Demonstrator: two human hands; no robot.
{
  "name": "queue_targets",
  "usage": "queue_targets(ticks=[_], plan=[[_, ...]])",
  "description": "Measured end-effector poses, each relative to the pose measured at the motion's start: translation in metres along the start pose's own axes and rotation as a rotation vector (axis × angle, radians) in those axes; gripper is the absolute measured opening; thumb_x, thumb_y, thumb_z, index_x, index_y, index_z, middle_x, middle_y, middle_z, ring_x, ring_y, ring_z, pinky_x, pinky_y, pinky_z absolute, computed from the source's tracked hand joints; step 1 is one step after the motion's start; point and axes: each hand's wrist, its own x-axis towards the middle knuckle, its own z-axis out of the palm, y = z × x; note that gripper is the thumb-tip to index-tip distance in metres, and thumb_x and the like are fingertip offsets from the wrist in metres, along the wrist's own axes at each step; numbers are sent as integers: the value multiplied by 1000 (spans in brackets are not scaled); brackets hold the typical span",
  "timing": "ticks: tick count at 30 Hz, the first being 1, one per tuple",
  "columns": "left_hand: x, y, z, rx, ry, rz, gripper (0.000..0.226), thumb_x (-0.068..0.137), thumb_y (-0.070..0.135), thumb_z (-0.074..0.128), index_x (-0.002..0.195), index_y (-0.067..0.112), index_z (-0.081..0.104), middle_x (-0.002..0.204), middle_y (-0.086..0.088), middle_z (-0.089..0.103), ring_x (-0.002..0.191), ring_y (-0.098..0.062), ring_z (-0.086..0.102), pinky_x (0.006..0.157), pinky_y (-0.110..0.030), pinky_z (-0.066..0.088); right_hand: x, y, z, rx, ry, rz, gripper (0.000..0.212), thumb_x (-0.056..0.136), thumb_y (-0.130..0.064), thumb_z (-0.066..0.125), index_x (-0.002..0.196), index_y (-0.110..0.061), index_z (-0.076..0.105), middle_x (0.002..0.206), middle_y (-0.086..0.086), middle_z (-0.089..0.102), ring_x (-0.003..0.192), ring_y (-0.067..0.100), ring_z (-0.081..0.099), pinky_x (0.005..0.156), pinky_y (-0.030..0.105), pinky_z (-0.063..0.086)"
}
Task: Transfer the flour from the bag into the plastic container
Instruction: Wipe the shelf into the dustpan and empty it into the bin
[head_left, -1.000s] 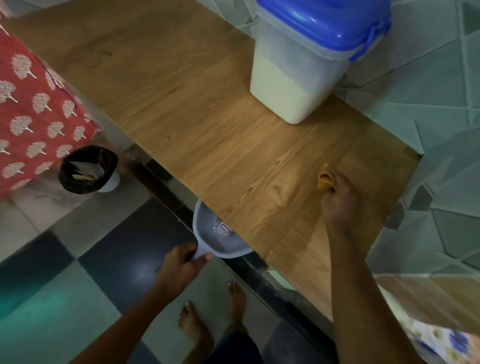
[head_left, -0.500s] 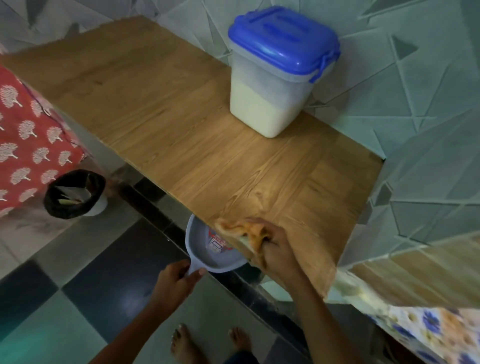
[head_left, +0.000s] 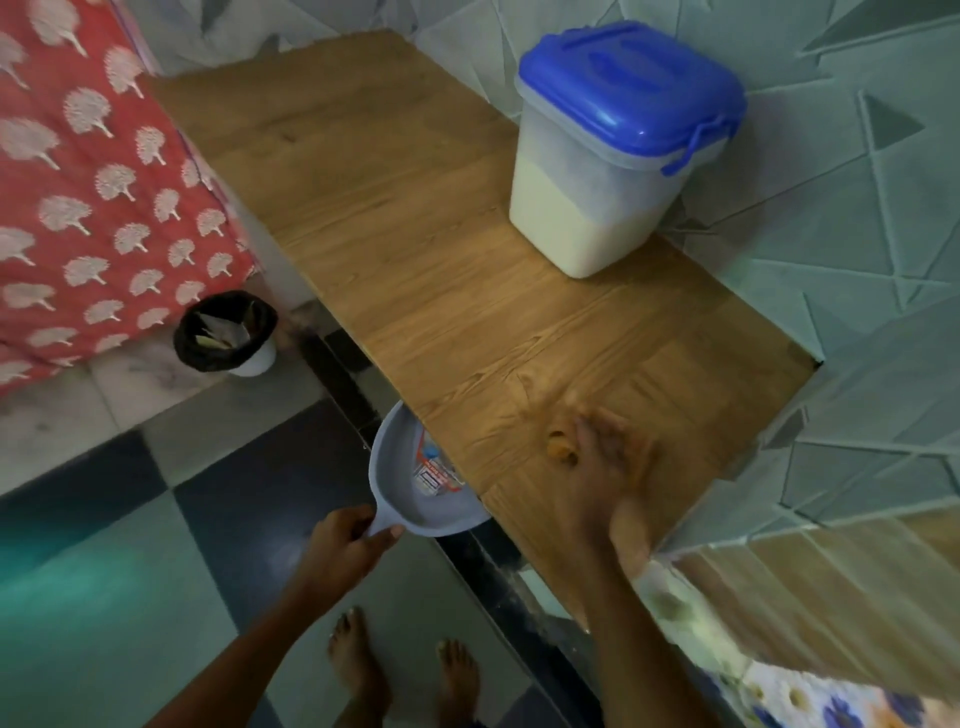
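The plastic container (head_left: 602, 208) stands at the back right of the wooden counter (head_left: 395, 218), its blue lid (head_left: 631, 93) closed and white flour filling its lower half. My left hand (head_left: 345, 545) grips the handle of a grey dustpan (head_left: 415, 488) held just under the counter's front edge. My right hand (head_left: 608, 473), blurred by motion, presses an orange cloth (head_left: 561, 447) onto the counter near that edge. No flour bag is in view.
A small bin with a black liner (head_left: 226, 332) stands on the tiled floor to the left, beside a red patterned cloth (head_left: 88, 197). A tiled wall (head_left: 857, 208) runs behind and right of the counter. My bare feet (head_left: 400, 670) are below.
My right hand has swept the cloth to the counter's edge over the dustpan and back onto the counter. The dustpan has stayed under the edge. The camera view has shifted.
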Motion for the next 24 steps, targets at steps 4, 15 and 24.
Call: queue_targets(ticks=[4,15,24], plan=[[-9,-11,9,93,19,-2,39,88,49,71,67,16,66,61,-7,65,47,-5,55,51,-29,42,-31,-64,21,119,-388,-457,51,87,-17,64,137,-26,57,142,-3,57,137,14,45,118,48,31],[-33,-3,26,-50,23,-14,32,91,35,72,69,12,67,49,2,58,43,-6,52,49,-30,44,1,-29,-69,297,1,-141,34,96,-17,55,128,-25,63,121,-6,65,110,8,61,91,20,49],[-37,-3,36,-134,41,-5,31,90,31,74,65,17,64,51,1,60,44,-7,55,47,-25,44,-18,0,-5,-51,-97,-66,52,92,-42,36,135,-24,58,150,7,49,146,37,31,118,57,25]])
